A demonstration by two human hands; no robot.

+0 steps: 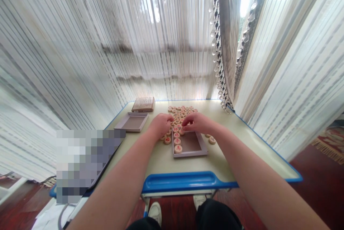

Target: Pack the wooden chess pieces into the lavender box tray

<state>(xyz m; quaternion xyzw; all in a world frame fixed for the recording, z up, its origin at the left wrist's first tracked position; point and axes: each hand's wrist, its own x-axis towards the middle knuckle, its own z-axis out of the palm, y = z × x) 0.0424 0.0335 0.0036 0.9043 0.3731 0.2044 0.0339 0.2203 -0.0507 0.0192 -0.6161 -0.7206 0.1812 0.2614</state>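
A shallow grey box (202,148) stands on the table in front of me. Down its left side runs a column of round wooden Chinese chess pieces (177,141) with red characters. Over the box's far edge, my right hand (197,122) has its thumb and fingers closed on a chess piece (181,132) beside the column's far end. My left hand (160,125) is at the near left of a loose heap of chess pieces (182,112), fingers curled in at its edge. Whether a piece is between those fingertips is hidden. A few more pieces (167,140) lie under and beside my left hand.
An open box lid (132,121) lies at left, with a patterned closed box (143,104) behind it. A pixelated dark, flat object (99,158) covers the table's left edge. One loose piece (212,140) sits right of the box. A blue tray rim (180,182) edges the near side; curtains hang behind.
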